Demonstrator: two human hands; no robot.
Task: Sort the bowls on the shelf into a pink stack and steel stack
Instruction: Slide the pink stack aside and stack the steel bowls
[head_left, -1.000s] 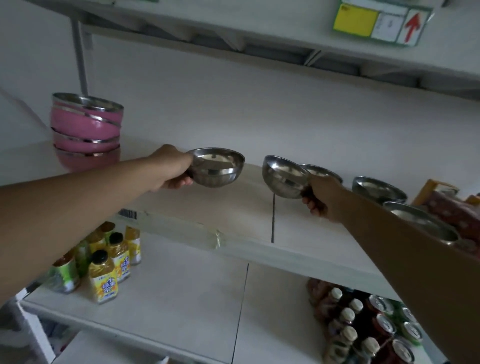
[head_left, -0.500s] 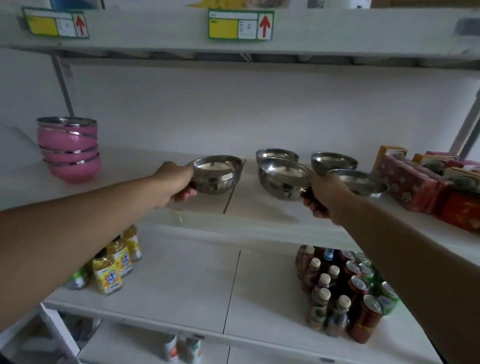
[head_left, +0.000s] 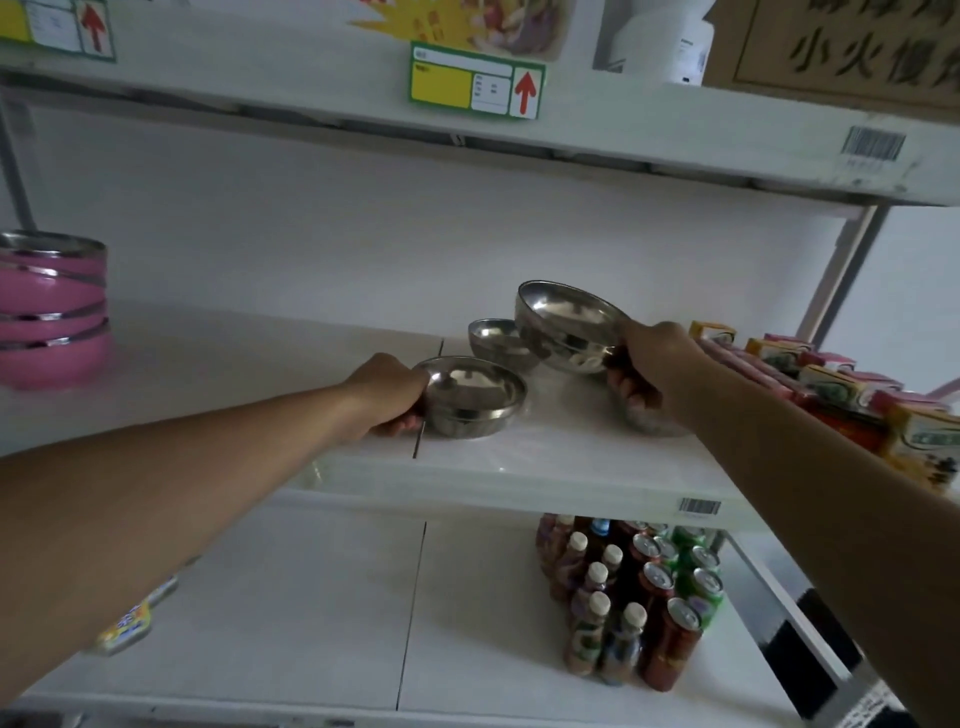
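Note:
My left hand (head_left: 387, 392) grips the rim of a steel bowl (head_left: 475, 397) that rests on the white middle shelf (head_left: 545, 467). In my right hand (head_left: 649, 364) a second steel bowl (head_left: 569, 325) is held tilted above the shelf. Behind them stands a smaller-looking steel bowl (head_left: 493, 338). Another steel bowl (head_left: 652, 421) sits mostly hidden under my right wrist. A stack of pink bowls (head_left: 52, 312) with steel rims stands at the shelf's far left.
Red and yellow boxed goods (head_left: 831, 384) line the shelf's right end. The lower shelf holds bottles and cans (head_left: 639, 592) at the right and yellow-labelled bottles (head_left: 127, 623) at the left. A price tag (head_left: 475, 80) hangs from the upper shelf.
My left hand has lowered its steel bowl onto the shelf. My right hand has lifted its bowl higher and toward the back right. The view shifted right, so the pink stack sits at the left edge.

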